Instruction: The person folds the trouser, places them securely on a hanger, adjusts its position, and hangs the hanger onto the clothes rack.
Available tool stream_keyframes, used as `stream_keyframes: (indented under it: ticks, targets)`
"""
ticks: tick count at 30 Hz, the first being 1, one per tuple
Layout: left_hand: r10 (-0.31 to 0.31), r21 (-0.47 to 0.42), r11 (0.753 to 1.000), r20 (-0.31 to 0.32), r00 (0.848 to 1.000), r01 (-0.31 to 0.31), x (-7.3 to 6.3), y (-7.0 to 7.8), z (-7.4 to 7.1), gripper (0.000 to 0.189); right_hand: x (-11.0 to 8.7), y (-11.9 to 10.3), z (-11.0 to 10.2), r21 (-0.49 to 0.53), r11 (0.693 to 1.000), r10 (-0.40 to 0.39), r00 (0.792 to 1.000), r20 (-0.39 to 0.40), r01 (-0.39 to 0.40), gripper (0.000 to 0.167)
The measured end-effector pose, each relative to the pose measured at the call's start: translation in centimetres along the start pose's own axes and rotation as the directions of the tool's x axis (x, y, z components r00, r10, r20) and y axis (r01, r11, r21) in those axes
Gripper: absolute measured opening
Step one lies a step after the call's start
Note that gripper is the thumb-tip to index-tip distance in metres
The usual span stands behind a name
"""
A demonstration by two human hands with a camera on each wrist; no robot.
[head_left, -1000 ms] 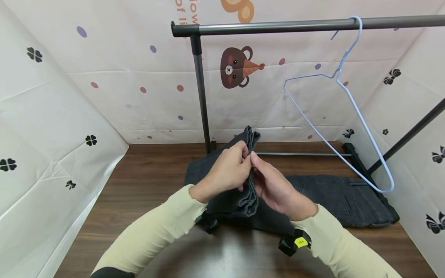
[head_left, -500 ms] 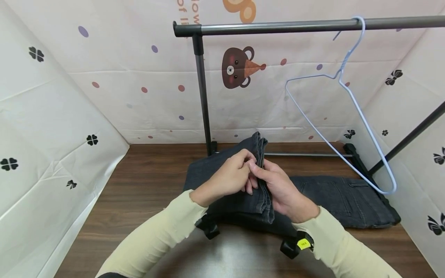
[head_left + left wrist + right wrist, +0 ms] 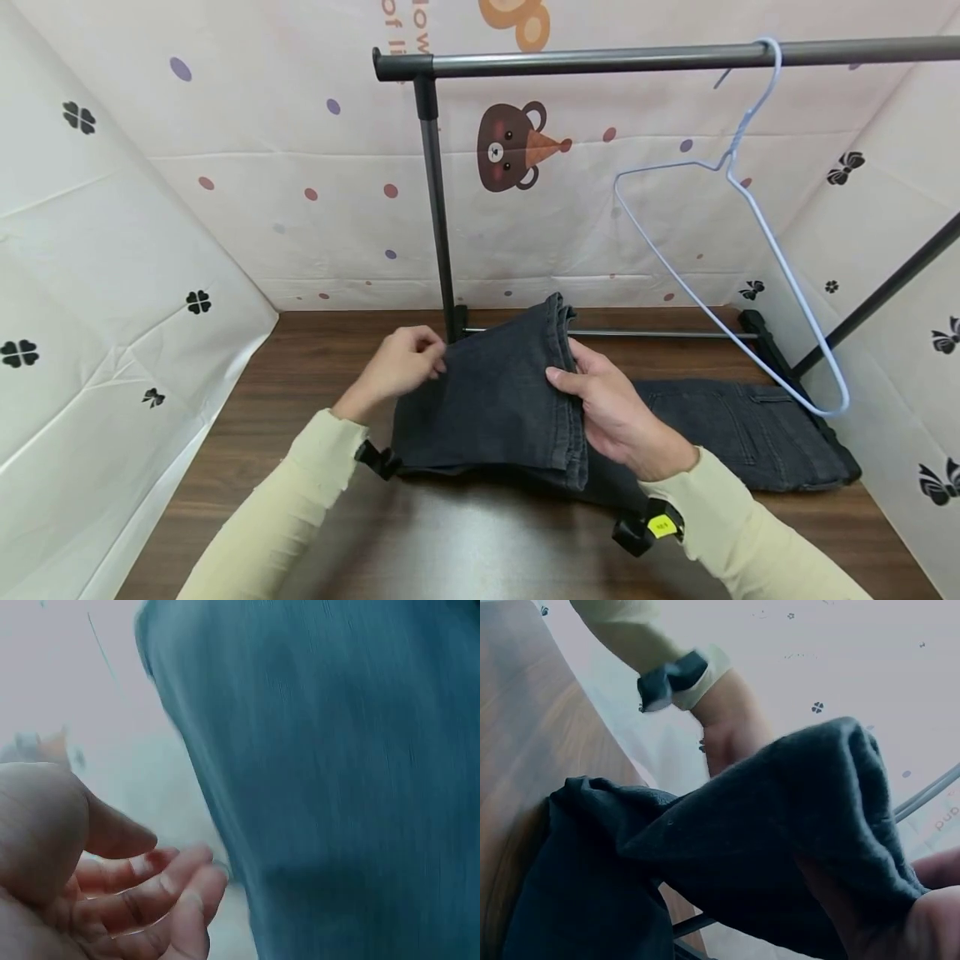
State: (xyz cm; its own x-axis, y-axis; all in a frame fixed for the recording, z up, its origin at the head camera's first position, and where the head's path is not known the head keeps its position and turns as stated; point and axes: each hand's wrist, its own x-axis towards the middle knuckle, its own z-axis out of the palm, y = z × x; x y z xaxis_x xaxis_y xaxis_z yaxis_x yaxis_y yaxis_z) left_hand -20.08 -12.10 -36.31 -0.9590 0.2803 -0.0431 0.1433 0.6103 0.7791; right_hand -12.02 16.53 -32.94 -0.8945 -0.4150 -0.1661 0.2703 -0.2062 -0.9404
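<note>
A pair of dark jeans (image 3: pixel 487 400) has its leg ends lifted and folded back toward the left, while the waist part lies flat on the wooden surface at the right. My right hand (image 3: pixel 618 408) pinches the hems, thumb on top and fingers beneath. In the right wrist view the hem opening (image 3: pixel 874 795) shows close to the thumb. My left hand (image 3: pixel 401 367) is off to the left of the raised fabric, holding nothing, its fingers loosely bent. In the left wrist view those fingers (image 3: pixel 135 904) are beside the edge of the denim (image 3: pixel 337 765).
A dark metal clothes rack (image 3: pixel 600 58) stands behind, its left post (image 3: pixel 435 208) rising near the jeans. One light blue hanger (image 3: pixel 787 267) hangs from its rail at the right, above the jeans' waist. Printed white sheets (image 3: pixel 112 250) surround the brown wooden surface (image 3: pixel 300 400).
My left hand has let go of the hems and moved left, away from the right hand. The right hand keeps its pinch; the hems have come down slightly and flattened.
</note>
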Motion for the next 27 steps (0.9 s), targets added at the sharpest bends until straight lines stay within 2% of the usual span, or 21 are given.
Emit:
stream_keyframes:
  ticks: [3,5,9,11,16,23,27]
  targets:
    - [-0.042,0.134,0.99,0.014,0.999,0.04,1.3,-3.4,-1.0,0.028,-0.1,0.0,-0.4,-0.001,1.0,0.001,1.0,0.009,-0.001,0.066]
    - [-0.061,0.168,0.985,0.076,0.995,0.048,2.0,-5.3,-1.1,0.033,-0.1,0.1,-0.7,0.005,1.0,0.003,1.0,0.018,-0.003,0.068]
    - [-0.068,0.124,0.991,0.214,0.974,0.042,2.9,-8.2,-1.0,0.04,-0.1,0.3,-1.3,0.013,1.0,0.012,0.999,0.03,-0.012,0.073]
    - [-0.065,0.083,0.996,0.252,0.966,0.045,3.2,-9.1,-0.9,0.035,-0.1,0.4,-1.6,0.013,1.0,0.019,0.999,0.031,-0.019,0.075]
    - [-0.053,0.014,0.999,0.245,0.968,0.051,3.6,-10.3,-0.8,0.014,-0.3,0.9,-2.5,0.017,0.999,0.042,0.999,0.027,-0.043,0.079]
    - [-0.013,0.018,1.0,0.216,0.976,0.01,3.8,-10.4,-0.5,0.007,0.1,2.2,-4.5,0.047,0.997,0.062,0.998,0.021,-0.063,0.081]
    - [0.001,0.039,0.999,0.204,0.979,-0.009,3.9,-10.4,-0.3,0.01,0.2,3.2,-5.4,0.065,0.994,0.086,0.996,-0.006,-0.086,0.083]
